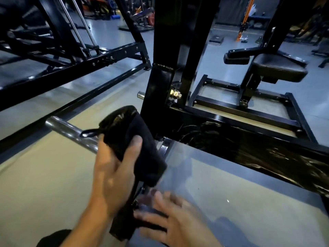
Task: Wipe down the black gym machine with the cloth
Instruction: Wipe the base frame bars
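Right now I see my left hand gripping the cloth, thumb curled over its front and fingers hidden behind the folds. It is a black cloth, bunched into a thick wad, with a small loop sticking out on its left side. It sits just beside the machine, at the foot of the black upright post, and appears to touch the lower frame there, though the blur keeps me from being sure. A steel peg runs out to the left behind the cloth.

My right hand is low in the view, smeared by motion. Its fingers look spread and fairly straight, reaching toward a dark bracket below the cloth, and I see nothing held in it.

From the post a long black beam, wrapped in shiny plastic film, runs to the right. A brass nut sits on the post's side. Behind stands a padded seat on its own black frame, on a glossy grey floor.
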Demonstrator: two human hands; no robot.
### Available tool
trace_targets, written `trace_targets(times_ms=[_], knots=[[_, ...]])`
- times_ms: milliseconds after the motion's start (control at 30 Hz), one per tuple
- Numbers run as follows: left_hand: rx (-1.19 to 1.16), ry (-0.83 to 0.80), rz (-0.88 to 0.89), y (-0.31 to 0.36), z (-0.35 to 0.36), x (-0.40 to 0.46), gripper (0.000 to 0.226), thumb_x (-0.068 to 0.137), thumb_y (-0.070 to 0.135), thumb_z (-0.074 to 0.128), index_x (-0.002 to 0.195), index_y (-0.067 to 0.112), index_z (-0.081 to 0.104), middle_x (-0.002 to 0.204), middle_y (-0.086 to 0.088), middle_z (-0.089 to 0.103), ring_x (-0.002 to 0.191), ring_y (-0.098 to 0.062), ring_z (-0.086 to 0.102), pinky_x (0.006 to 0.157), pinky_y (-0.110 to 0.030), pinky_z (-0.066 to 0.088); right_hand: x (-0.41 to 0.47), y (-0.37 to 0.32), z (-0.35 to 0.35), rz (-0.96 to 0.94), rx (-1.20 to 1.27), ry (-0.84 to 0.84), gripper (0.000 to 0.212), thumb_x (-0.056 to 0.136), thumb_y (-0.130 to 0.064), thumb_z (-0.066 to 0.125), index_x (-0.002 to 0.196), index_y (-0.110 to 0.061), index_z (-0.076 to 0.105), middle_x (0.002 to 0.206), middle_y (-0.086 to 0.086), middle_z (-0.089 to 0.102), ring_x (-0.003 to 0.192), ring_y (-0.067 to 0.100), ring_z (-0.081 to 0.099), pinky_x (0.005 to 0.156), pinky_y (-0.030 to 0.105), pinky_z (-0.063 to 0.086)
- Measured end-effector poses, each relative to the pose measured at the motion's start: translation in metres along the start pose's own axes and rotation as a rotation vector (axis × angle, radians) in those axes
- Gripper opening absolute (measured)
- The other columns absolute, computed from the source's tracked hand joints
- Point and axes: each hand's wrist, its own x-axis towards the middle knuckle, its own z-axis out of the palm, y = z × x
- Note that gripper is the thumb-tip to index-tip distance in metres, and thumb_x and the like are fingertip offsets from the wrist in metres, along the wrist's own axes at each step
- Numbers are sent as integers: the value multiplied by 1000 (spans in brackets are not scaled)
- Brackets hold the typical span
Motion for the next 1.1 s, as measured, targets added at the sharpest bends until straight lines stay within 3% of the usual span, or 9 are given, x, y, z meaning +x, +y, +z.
trace_targets(times_ms=[33,67,133,233,333,500,733,933,1100], knots=[[95,-40,-8,3,-7,10,45,87,54,68,120,26,56,104,6,71,100,-3,68,84,-26,56,-50,-36,-75,-77,-135,-42,70,69,-24,94,128,-14,58,111,8,77,99,31,76,76,43,62],[200,-50,-5,4,-15,18,37,92,55,68,115,30,52,97,9,68,93,6,66,76,-15,52,-77,-47,-87,-79,-95,-64,68,67,-27,92,126,-15,59,108,5,78,97,28,76,78,42,63],[378,-73,21,2,-18,22,23,93,48,62,104,39,45,91,13,60,84,15,60,63,-6,45,-76,-61,-102,-180,-287,156,59,73,-34,89,121,-15,63,105,2,79,95,24,76,84,41,60],[513,-112,190,-14,-4,17,25,93,44,60,115,35,52,104,2,53,92,-2,55,75,-5,42,-70,-71,-112,-274,-224,181,31,94,-27,67,122,-15,63,108,-2,78,97,23,76,95,48,57],[610,-121,258,-26,6,16,46,94,35,68,134,17,55,117,8,42,100,6,49,82,-3,43,-73,-85,-133,-329,-112,220,26,99,-23,60,123,-14,63,110,0,78,99,26,76,97,50,56],[610,-144,391,-24,27,11,49,93,31,68,138,18,53,116,6,47,91,-3,53,66,-26,58,-79,-92,-132,-353,-117,242,24,103,-23,56,124,-15,63,111,1,78,100,26,76,97,49,56],[619,-17,412,-34,43,10,41,92,19,74,128,8,59,108,4,44,82,-2,46,60,-7,44,-82,-97,-141,-381,-84,291,24,102,-19,58,125,-15,61,108,2,79,98,27,76,96,48,57],[527,101,355,-39,69,-5,36,92,13,71,126,3,61,110,-1,45,89,4,45,77,-2,44,-84,-97,-139,-388,-57,266,22,103,-18,57,124,-13,63,106,4,79,96,27,76,95,49,57],[450,-88,406,-33,93,-25,39,97,24,59,134,17,53,116,6,43,95,-6,54,72,-18,55,-81,-91,-140,-386,-41,299,21,101,-16,59,121,-11,65,107,12,77,94,31,76,88,47,60]])
